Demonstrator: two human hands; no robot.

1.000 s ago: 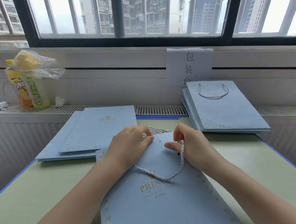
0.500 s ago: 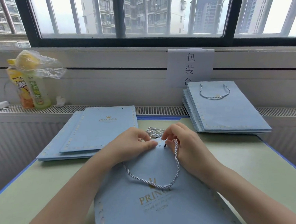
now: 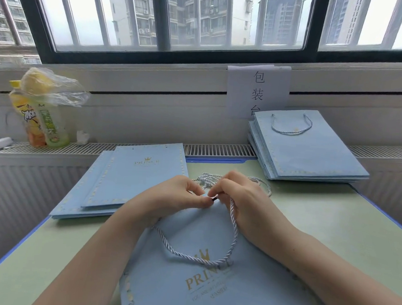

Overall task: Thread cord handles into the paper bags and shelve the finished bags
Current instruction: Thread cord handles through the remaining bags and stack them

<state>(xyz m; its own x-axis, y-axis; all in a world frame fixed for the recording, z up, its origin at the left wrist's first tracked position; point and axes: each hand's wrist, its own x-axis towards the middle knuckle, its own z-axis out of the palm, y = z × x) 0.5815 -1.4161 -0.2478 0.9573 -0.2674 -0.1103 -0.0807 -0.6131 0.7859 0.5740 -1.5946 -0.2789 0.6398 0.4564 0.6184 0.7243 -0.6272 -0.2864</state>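
Hands have closed together at the bag (image 3: 212, 281) top. Right hand (image 3: 244, 201) pinches the cord (image 3: 234, 233) tip; left hand (image 3: 179, 195) pinches the bag edge. Threading step; next, likely feed the tip through the hole.

Packing station: paper sign (image 3: 258, 91) reading 包装台, bag stacks (image 3: 311, 155) on desk (image 3: 331, 229).

paper bag (image 3: 211, 292) cut by bottom edge | cord (image 3: 232, 224) end hidden by fingers (image 3: 200, 200)
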